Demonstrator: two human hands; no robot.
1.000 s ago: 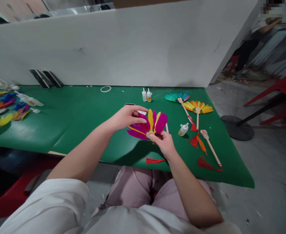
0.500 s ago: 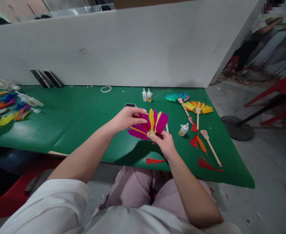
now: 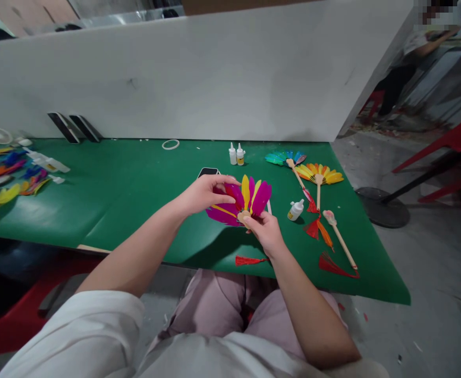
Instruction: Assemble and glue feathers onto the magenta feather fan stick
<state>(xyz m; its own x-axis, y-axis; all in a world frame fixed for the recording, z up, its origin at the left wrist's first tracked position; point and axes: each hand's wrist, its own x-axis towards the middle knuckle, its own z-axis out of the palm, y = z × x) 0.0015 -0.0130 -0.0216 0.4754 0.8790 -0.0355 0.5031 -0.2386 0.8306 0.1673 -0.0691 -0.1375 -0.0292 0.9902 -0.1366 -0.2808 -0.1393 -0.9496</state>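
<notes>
Magenta and yellow feathers spread from a pale wooden base in a feather fan [image 3: 260, 198], held above the table in front of me. My right hand [image 3: 268, 233] grips the fan at its base, thumb on the wood. At the fan's left side, my left hand [image 3: 210, 194] pinches a magenta feather between thumb and fingers. A red tassel [image 3: 249, 260] lies below the fan near the table's front edge. Right of my hands, a white glue bottle [image 3: 295, 210] stands slightly tilted. Part of the fan's handle is hidden behind my right hand.
A blue-green feather fan [image 3: 283, 158], a yellow-orange feather fan [image 3: 320, 174] and a wooden stick [image 3: 340, 240] lie at the right. Two small bottles [image 3: 236, 154] stand near the white partition [image 3: 199, 79]. Loose colourful feathers [image 3: 8, 176] cover the far left. A person sits beyond, upper right.
Almost nothing differs. My left hand keeps its pinch on the magenta feather, and my right hand still holds the fan's base in the same place.
</notes>
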